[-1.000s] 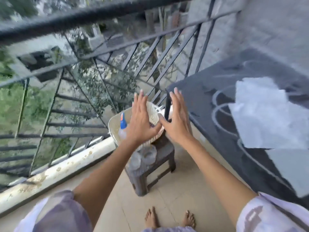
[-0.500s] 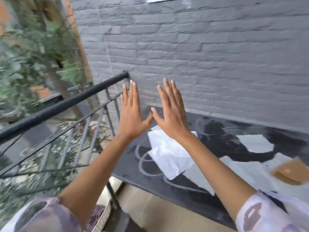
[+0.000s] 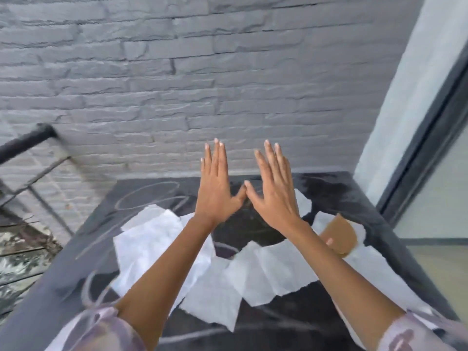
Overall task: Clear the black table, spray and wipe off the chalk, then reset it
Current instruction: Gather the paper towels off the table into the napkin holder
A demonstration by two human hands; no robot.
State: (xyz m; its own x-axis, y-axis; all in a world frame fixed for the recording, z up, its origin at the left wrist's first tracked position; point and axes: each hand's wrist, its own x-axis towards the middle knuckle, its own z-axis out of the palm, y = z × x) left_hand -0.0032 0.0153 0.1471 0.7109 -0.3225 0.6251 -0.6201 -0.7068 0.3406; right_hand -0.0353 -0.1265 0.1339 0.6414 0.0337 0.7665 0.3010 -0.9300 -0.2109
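The black table (image 3: 76, 254) stands against a grey brick wall, with white chalk loops (image 3: 149, 196) drawn across its top. Several torn white paper sheets (image 3: 157, 244) lie spread over its middle. At the right, on the papers, sits a brown piece of card (image 3: 340, 235). My left hand (image 3: 216, 191) and my right hand (image 3: 272, 193) are raised above the table, palms away from me, fingers straight and together. Their thumb tips meet or nearly meet. Neither hand holds anything.
The grey brick wall (image 3: 177, 84) runs along the table's far edge. A black metal railing (image 3: 25, 143) stands to the left, with greenery beyond it. A dark-framed glass door (image 3: 435, 173) stands to the right.
The view has swung right from the railing and the stool with a basket to face the table square on. Both hands stay raised and flat in the same pose.
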